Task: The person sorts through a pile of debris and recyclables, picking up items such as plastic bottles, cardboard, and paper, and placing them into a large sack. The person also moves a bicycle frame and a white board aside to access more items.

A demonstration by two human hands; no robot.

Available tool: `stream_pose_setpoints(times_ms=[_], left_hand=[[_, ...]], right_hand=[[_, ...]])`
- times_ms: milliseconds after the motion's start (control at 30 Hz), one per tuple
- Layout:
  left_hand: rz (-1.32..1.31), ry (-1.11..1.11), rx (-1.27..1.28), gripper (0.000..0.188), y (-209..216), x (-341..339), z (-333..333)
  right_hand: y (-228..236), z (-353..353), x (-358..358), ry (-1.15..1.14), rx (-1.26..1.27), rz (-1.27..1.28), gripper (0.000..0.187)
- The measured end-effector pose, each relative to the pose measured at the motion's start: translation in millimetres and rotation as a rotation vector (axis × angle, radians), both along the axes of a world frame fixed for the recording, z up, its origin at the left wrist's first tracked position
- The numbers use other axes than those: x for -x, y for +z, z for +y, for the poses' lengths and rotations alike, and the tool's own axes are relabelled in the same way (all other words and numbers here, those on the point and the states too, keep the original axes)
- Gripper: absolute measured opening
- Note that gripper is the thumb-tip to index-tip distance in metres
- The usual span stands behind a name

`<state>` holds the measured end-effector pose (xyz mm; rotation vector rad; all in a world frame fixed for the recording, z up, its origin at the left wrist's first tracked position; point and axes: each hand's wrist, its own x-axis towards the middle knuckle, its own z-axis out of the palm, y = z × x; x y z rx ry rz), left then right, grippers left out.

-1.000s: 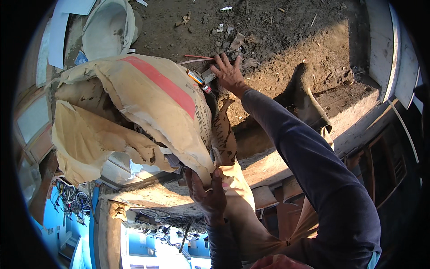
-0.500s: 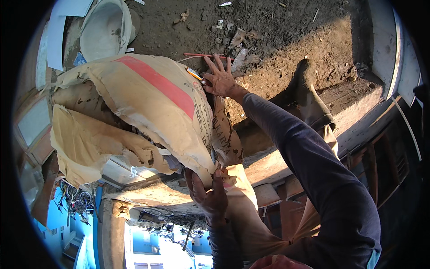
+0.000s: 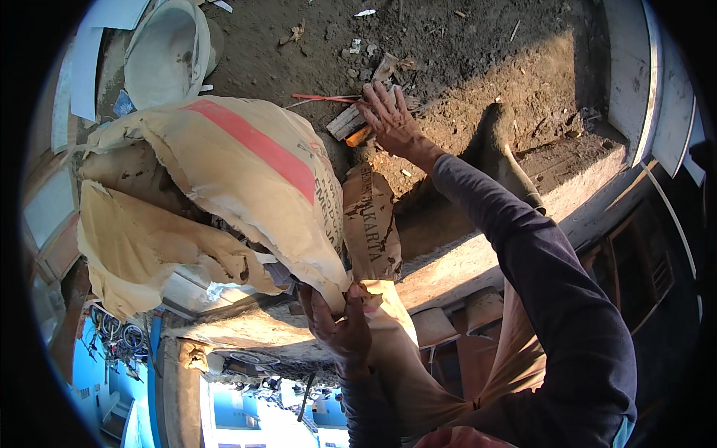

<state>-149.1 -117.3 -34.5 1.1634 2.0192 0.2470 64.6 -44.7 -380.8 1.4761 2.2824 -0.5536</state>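
A large torn brown paper sack (image 3: 239, 142) with a red stripe lies at the left. My left hand (image 3: 340, 328) pinches its near corner, thumb against the paper. A printed paper flap (image 3: 371, 224) hangs along the sack's right end, with a gap between them. Farther off, over the soil, is my right hand (image 3: 399, 131), its fingers stretched out and spread. A slim orange tool (image 3: 359, 136) sits by its thumb side and appears held there; its exact kind is unclear, and part of it is hidden under the hand.
A pale bucket (image 3: 168, 56) lies tipped at the far left. Dark soil (image 3: 463, 67) with litter and a thin red stick (image 3: 321, 97) spreads beyond the sack. A low concrete ledge (image 3: 448, 269) crosses beneath. A boot (image 3: 515, 175) stands at the right.
My right hand has moved right, away from the sack's far edge, and the orange tool has gone with it. The gap between sack and flap looks wider. My left hand keeps its pinch.
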Motion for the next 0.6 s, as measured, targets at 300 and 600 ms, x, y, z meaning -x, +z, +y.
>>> stream_pose_setpoints(times_ms=[300,600], left_hand=[[0.059,-0.049,0.001,0.052,1,-4,2],[0.051,0.009,0.041,0.057,-1,-1,-4]], right_hand=[[2,8,4,0.192,0.23,-0.124,0.123],[-44,-14,-17,0.136,-0.032,0.069,0.056]])
